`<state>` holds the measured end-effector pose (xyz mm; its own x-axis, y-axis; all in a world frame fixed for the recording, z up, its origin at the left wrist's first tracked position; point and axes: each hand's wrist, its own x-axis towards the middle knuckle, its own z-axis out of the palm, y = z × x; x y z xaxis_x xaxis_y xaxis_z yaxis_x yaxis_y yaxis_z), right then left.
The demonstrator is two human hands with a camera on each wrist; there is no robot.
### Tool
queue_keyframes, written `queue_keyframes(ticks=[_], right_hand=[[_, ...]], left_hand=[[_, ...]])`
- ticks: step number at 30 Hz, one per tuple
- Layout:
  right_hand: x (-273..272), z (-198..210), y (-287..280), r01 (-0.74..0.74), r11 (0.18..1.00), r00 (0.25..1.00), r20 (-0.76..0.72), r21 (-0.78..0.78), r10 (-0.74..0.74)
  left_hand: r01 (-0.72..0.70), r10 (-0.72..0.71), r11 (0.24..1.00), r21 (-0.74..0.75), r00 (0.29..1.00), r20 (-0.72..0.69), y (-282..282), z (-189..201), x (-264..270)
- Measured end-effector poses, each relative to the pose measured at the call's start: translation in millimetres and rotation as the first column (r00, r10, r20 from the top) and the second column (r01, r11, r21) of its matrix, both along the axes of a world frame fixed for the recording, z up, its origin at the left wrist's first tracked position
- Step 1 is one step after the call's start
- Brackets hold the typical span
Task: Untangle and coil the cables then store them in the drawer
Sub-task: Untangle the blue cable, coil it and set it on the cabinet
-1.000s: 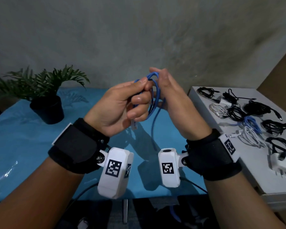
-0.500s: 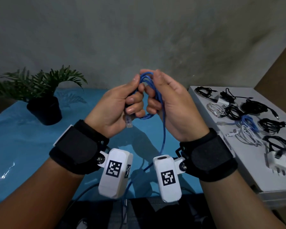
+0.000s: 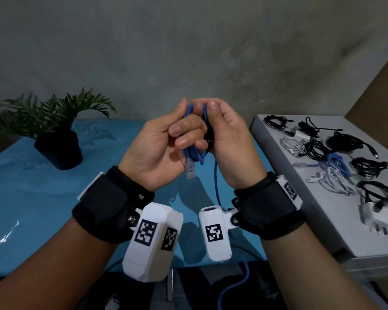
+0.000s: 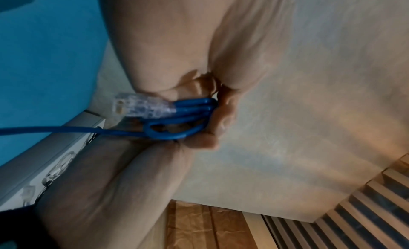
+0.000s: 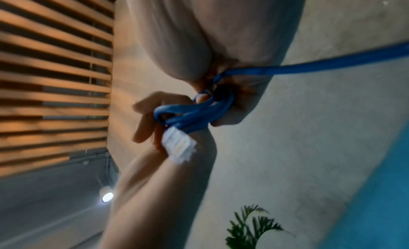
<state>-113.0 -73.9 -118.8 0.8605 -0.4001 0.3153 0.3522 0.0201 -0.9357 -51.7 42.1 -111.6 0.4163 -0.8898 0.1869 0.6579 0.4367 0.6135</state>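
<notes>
Nearest us, our left hand (image 3: 157, 144) curls its fingers round the coiled blue network cable (image 3: 194, 153) with its clear plug (image 3: 190, 170) hanging, our right hand (image 3: 229, 139) pinches the same loops, above the blue-covered bench (image 3: 43, 198), and beyond it stands a dark potted fern (image 3: 58, 130).

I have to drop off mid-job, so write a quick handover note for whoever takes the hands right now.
Left hand: grips the blue cable coil; its clear plug hangs below the fingers.
Right hand: holds the same coil; the uncoiled tail runs down past the blue table edge.
Done: a few loops wound; other coiled cables lie on the white cabinet top.
Left: wind in the tail, then store everything. No drawer is in view.
</notes>
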Motion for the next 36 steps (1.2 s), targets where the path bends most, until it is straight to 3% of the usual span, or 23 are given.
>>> queue_keyframes(ticks=[3,7,10,12,14,16,18,19,20,23,26,29,32,34,36], right_hand=[[3,-8,-1,0.04,0.985,0.997,-0.055,-0.166,-0.05],[7,-22,7,-0.12,0.962,0.967,-0.247,-0.243,0.058],[7,-35,17,-0.245,0.854,0.933,-0.351,-0.46,0.078],[6,-41,23,-0.351,0.709,0.905,-0.415,-0.612,0.091],[3,-39,27,-0.435,0.527,0.88,-0.467,-0.73,0.08],[1,-27,24,-0.4,0.485,0.903,-0.426,-0.777,0.063],[-2,-11,15,-0.338,0.51,0.925,-0.38,-0.791,0.025],[-4,-3,8,-0.327,0.523,0.927,-0.376,-0.787,0.015],[-7,4,3,-0.318,0.543,0.929,-0.37,-0.777,0.015],[-16,18,-15,-0.219,0.653,0.96,-0.28,-0.725,0.011],[-23,26,-22,-0.121,0.733,0.981,-0.195,-0.669,-0.015],[-26,30,-16,-0.033,0.722,0.993,-0.103,-0.691,-0.053],[-31,32,-8,0.046,0.655,0.995,-0.026,-0.754,-0.1],[-33,34,-9,0.051,0.658,0.994,-0.026,-0.752,-0.107],[-34,37,-12,0.03,0.66,0.995,-0.042,-0.75,-0.093]], left_hand=[[-0.062,0.06,0.996,-0.061,0.997,-0.039,-1,-2,6],[-0.229,0.212,0.963,-0.14,0.969,-0.127,8,9,21],[-0.48,0.484,0.875,-0.064,0.872,0.075,13,14,29],[-0.683,0.647,0.729,-0.041,0.668,0.368,15,11,34],[-0.817,0.624,0.569,-0.094,0.354,0.697,16,4,37],[-0.849,0.399,0.51,-0.135,0.095,0.912,15,-4,36],[-0.865,0.08,0.496,-0.081,-0.047,0.996,14,-11,34],[-0.866,-0.028,0.5,-0.019,-0.038,0.999,14,-13,32],[-0.84,-0.078,0.538,0.072,0.036,0.996,15,-13,30],[-0.577,-0.107,0.749,0.326,0.38,0.919,22,-5,24],[-0.382,-0.114,0.839,0.387,0.572,0.812,27,5,16],[-0.307,-0.098,0.874,0.375,0.646,0.757,27,9,15],[-0.269,-0.151,0.871,0.411,0.649,0.745,29,9,17],[-0.238,-0.214,0.858,0.456,0.642,0.736,30,9,14],[-0.184,-0.213,0.872,0.455,0.693,0.689,28,7,11]])
